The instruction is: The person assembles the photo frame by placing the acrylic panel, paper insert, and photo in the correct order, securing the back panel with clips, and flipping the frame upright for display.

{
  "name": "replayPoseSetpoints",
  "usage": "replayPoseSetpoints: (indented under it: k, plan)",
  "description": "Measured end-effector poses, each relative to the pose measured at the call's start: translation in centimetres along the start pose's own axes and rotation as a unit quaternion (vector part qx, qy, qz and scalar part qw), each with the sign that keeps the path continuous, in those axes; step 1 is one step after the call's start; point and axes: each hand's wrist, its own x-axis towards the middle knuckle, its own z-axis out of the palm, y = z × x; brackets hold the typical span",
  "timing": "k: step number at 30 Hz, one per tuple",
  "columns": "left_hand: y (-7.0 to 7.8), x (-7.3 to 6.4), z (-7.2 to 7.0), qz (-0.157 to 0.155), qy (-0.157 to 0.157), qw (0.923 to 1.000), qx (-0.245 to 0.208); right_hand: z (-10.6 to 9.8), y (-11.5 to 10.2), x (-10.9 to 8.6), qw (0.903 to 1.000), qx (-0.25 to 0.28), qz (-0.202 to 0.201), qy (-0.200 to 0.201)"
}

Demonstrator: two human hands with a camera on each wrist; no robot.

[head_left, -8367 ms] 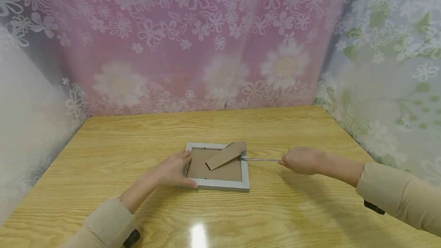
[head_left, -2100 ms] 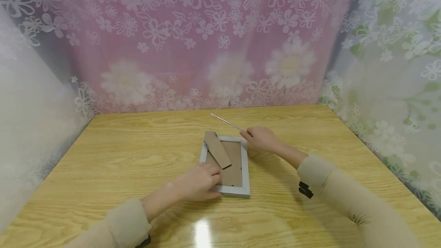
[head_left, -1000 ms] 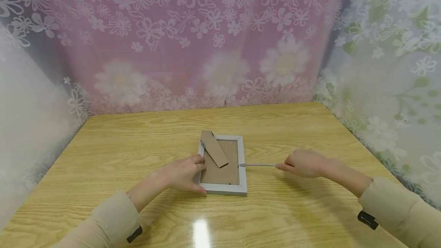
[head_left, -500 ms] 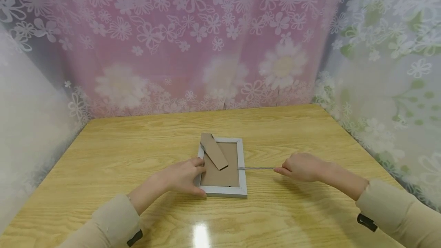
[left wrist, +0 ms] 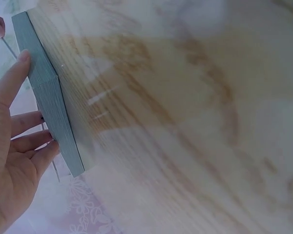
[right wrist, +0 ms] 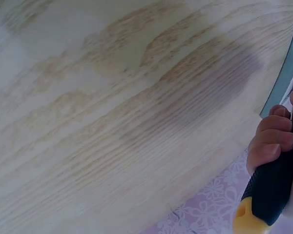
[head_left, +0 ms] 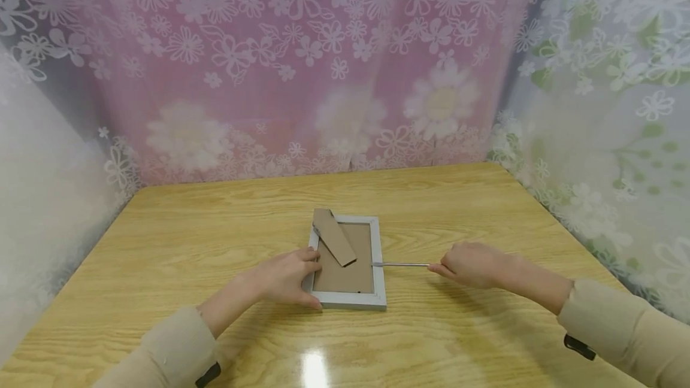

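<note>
A picture frame [head_left: 381,280] lies back side up on the table, its silver-grey border around a brown backing board [head_left: 345,280]. A brown stand leg [head_left: 335,238] lies slantwise across the board, its top end over the frame's upper left edge. My left hand [head_left: 286,277] grips the frame at its lower left corner, thumb on the near side and fingers on the left side. My right hand [head_left: 474,263] holds a flat-tip screwdriver [head_left: 406,264] by its black and yellow handle [right wrist: 271,190]. The blade crosses the right border, its tip at the board's inner edge.
The wood-grain table [head_left: 215,214] stretches around the frame on every side. A pink floral curtain [head_left: 323,76] hangs behind it, with pale patterned cloth [head_left: 604,136] at the right.
Since the oldest frame, the picture frame has been turned from sideways to upright. The screwdriver, lifted two seconds ago, came back to the right border. Lately both hands have barely moved.
</note>
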Motion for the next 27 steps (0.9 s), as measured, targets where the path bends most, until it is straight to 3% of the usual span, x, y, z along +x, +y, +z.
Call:
replayPoseSetpoints:
  k: [15,27]
  plan:
    - [-0.24,0.04,0.15,-0.002,0.009,0.9999,-0.012,-0.5,0.21,0.61,0.9984,-0.051,-0.022,-0.008]
    - [-0.34,0.05,0.17,0.005,0.018,0.9994,-0.03,-0.53,0.04,0.47,0.996,-0.079,-0.036,0.019]
